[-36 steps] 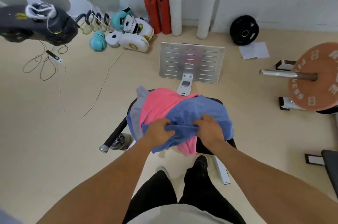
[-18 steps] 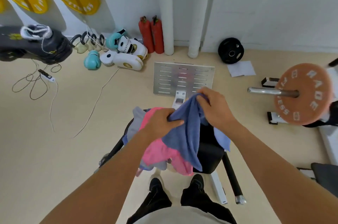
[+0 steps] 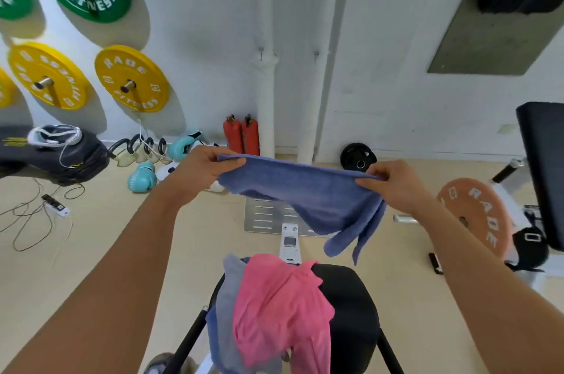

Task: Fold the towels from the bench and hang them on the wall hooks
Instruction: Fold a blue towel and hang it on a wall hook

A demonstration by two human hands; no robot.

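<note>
A blue towel (image 3: 308,193) is stretched in the air between my hands, its lower right corner hanging down. My left hand (image 3: 201,169) pinches its left top corner and my right hand (image 3: 393,184) pinches the right top corner. Below, on the black bench (image 3: 351,306), lie a pink towel (image 3: 280,306) and a grey-blue towel (image 3: 224,306) partly under it. Two small wall hooks (image 3: 261,51) (image 3: 316,53) sit on the white wall ahead.
Yellow and green weight plates (image 3: 131,79) hang on the left wall. Red extinguishers (image 3: 242,135), boxing gloves (image 3: 142,176) and cables lie on the floor. A barbell with an orange plate (image 3: 476,215) stands at right beside another black bench pad (image 3: 543,172).
Both hands lifted the blue towel off the bench pile and spread it wide in the air. The view tilted up toward the wall.
</note>
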